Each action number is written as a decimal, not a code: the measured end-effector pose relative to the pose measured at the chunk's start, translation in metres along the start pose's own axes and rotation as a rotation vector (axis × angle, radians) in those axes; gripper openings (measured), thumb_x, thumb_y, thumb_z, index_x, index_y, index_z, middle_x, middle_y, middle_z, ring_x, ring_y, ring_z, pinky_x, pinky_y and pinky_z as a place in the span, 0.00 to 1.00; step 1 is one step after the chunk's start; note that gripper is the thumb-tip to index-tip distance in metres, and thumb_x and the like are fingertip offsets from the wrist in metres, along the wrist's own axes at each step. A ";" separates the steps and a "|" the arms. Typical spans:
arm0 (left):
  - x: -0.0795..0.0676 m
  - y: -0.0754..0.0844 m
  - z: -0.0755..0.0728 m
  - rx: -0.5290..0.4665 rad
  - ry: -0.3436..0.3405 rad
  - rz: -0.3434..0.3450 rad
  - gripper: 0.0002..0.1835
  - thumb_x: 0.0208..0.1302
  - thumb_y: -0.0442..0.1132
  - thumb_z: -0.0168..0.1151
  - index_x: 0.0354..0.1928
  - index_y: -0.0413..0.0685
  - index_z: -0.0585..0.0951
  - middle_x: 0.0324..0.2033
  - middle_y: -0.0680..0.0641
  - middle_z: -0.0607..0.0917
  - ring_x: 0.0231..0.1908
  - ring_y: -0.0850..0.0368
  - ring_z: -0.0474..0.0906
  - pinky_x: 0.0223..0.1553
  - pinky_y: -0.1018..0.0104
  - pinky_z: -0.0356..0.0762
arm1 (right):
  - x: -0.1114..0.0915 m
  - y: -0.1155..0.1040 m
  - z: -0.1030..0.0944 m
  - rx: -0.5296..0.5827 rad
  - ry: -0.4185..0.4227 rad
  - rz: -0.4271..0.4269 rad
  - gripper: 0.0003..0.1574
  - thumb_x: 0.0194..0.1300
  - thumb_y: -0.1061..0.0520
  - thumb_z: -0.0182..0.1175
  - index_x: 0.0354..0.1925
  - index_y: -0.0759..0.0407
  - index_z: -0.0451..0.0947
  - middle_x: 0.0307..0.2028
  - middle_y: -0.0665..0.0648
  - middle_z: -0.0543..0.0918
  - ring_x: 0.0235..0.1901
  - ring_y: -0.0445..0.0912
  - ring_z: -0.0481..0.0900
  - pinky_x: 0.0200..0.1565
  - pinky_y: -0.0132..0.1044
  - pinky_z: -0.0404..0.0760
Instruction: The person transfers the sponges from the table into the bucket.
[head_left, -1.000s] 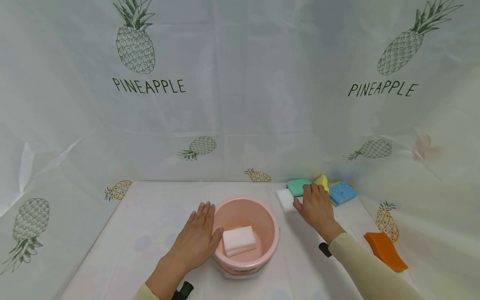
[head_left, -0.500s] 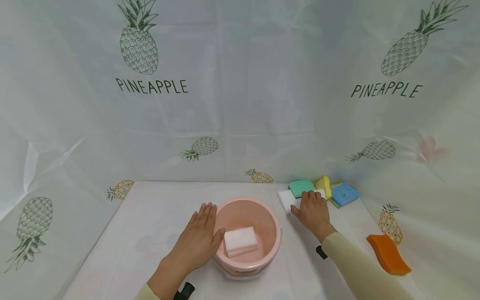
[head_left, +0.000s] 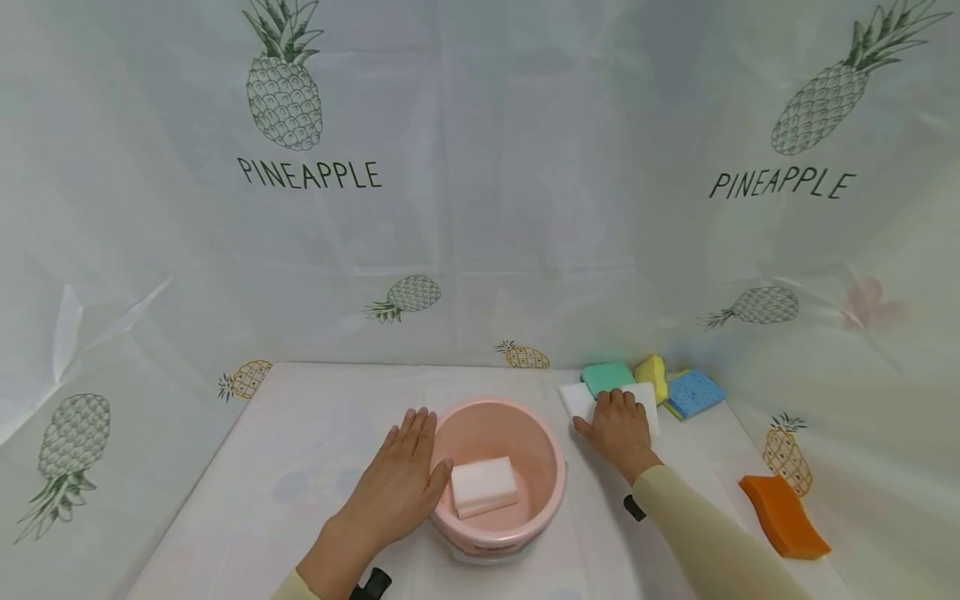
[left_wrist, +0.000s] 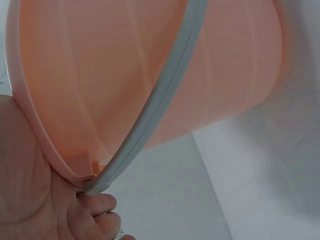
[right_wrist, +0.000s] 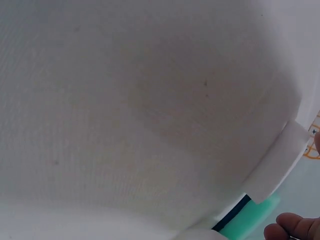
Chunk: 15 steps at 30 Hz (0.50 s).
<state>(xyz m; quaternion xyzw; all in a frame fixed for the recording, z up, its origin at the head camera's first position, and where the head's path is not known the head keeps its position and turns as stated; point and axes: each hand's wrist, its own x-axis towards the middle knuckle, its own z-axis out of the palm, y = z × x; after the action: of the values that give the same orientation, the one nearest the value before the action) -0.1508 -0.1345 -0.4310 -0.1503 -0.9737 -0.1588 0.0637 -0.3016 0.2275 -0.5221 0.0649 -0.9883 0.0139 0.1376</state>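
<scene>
My left hand [head_left: 397, 479] rests with straight fingers against the left rim of the pink bucket [head_left: 551, 462]. Inside the bucket lies a white sponge [head_left: 483, 483]. My right hand [head_left: 618, 425] lies over two white sponges on the table, its fingers loosely bent. One white sponge [head_left: 576, 400] shows left of it, another white sponge [head_left: 647, 398] right of it. In the right wrist view, fingertips [right_wrist: 295, 226] show near a white block [right_wrist: 280, 162], with a gap toward the thumb and nothing seen between. A pale surface fills most of that view.
Behind the right hand lie a green sponge [head_left: 607, 377], a yellow sponge [head_left: 652, 375] and a blue sponge [head_left: 693, 393]. An orange sponge [head_left: 783, 517] lies near the table's right edge. A pineapple-printed sheet [head_left: 480, 208] hangs behind. The bucket has a grey handle [left_wrist: 150, 110].
My right hand has drawn back a little toward the bucket, uncovering more of the right-hand white sponge and the yellow one. My left hand stays at the rim.
</scene>
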 end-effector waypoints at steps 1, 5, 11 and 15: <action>0.000 0.000 0.000 -0.004 -0.002 -0.001 0.38 0.75 0.57 0.42 0.75 0.36 0.54 0.74 0.36 0.56 0.76 0.43 0.47 0.74 0.45 0.50 | 0.000 -0.001 0.001 -0.004 -0.006 0.002 0.40 0.57 0.30 0.62 0.36 0.68 0.70 0.32 0.62 0.70 0.37 0.58 0.69 0.36 0.50 0.71; 0.000 0.000 0.000 -0.007 -0.005 -0.003 0.38 0.75 0.57 0.42 0.75 0.36 0.54 0.75 0.37 0.55 0.76 0.43 0.47 0.74 0.45 0.50 | 0.000 -0.001 0.005 -0.009 -0.023 0.014 0.42 0.58 0.30 0.61 0.38 0.69 0.71 0.33 0.64 0.72 0.37 0.58 0.70 0.37 0.51 0.72; 0.000 -0.001 0.002 0.007 0.006 0.002 0.38 0.75 0.57 0.42 0.75 0.37 0.54 0.74 0.37 0.56 0.76 0.43 0.47 0.74 0.45 0.51 | 0.000 -0.003 0.006 -0.003 -0.057 0.035 0.43 0.59 0.29 0.60 0.39 0.70 0.72 0.33 0.64 0.72 0.39 0.59 0.70 0.38 0.52 0.72; 0.000 -0.002 0.002 0.017 0.007 0.002 0.38 0.75 0.58 0.41 0.75 0.37 0.54 0.74 0.37 0.56 0.76 0.43 0.48 0.74 0.46 0.51 | 0.000 -0.004 0.006 0.000 -0.061 0.034 0.44 0.58 0.29 0.60 0.39 0.72 0.73 0.33 0.64 0.73 0.40 0.60 0.71 0.40 0.53 0.72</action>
<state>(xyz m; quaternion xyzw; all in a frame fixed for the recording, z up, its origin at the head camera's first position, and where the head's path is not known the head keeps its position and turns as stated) -0.1514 -0.1351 -0.4338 -0.1501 -0.9747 -0.1510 0.0686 -0.3031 0.2229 -0.5279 0.0484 -0.9930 0.0143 0.1071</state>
